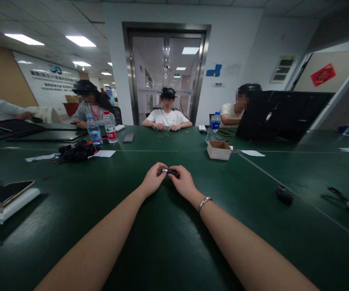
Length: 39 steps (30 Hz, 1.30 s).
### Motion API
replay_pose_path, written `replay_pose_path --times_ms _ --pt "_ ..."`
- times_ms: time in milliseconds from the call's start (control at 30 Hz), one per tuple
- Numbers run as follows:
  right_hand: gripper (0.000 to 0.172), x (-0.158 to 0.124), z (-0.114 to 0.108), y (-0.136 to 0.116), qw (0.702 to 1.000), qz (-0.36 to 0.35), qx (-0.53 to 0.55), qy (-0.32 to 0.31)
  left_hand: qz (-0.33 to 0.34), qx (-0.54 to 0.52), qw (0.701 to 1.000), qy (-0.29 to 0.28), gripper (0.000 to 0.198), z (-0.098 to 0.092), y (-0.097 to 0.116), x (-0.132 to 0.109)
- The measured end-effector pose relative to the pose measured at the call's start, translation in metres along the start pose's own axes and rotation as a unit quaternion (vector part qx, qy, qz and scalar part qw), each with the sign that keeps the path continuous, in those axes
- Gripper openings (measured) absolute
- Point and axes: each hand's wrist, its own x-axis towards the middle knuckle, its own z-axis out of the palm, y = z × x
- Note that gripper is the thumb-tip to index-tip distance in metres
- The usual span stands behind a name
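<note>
A small dark stick-like object with a shiny silver end (169,171) lies level between my two hands, just above the green table (126,226). My left hand (154,180) is closed at the silver end, its thumb and fingers bent around it. On the dark end, my right hand (184,182) is closed too, with a silver bracelet (204,203) on its wrist. The object is too small to tell its exact kind. Parts of the fingertips are hidden behind it.
Beyond my hands stands a small open cardboard box (219,152). A tangle of black gear (76,152) sits left, near water bottles (94,131). A black mouse-like item (284,195) lies right. Several people wearing headsets sit around the table, one directly across (167,117).
</note>
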Motion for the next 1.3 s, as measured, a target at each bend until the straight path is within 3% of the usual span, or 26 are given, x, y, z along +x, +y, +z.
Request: replay_pose_path --times_ms 200,300,400,500,667,833,967,1167,1300 --pt "0.020 0.000 0.001 0.000 1.000 0.005 0.000 -0.005 -0.071 0.000 0.997 0.005 0.025 0.000 -0.001 -0.001" --pt "0.019 0.000 0.001 0.000 1.000 0.000 0.001 -0.003 -0.031 0.004 0.999 0.028 0.022 0.001 -0.005 0.000" --pt "0.018 0.000 0.001 -0.001 1.000 0.004 0.001 0.001 -0.026 -0.005 0.998 0.050 0.035 0.001 -0.008 0.002" --pt "0.019 0.000 0.000 -0.002 1.000 0.010 0.004 -0.007 -0.053 0.005 0.998 0.032 0.031 0.000 -0.010 0.002" --pt "0.020 0.000 -0.001 -0.004 1.000 0.014 -0.002 0.000 0.002 0.023 0.999 0.037 0.031 0.000 -0.010 0.001" --pt "0.021 0.000 0.000 -0.004 1.000 0.009 -0.001 -0.007 -0.032 0.036 0.999 0.015 0.025 0.000 -0.004 0.000" --pt "0.021 0.000 0.001 -0.002 1.000 0.009 -0.002 -0.003 0.032 0.091 0.995 0.021 0.017 0.000 0.000 -0.001" --pt "0.021 0.000 0.002 0.001 1.000 0.004 0.001 -0.007 -0.032 0.092 0.995 -0.001 0.022 -0.001 -0.001 0.000" --pt "0.021 0.001 0.002 0.000 1.000 0.007 -0.002 -0.006 0.013 0.073 0.997 0.008 0.014 -0.001 -0.003 0.002"
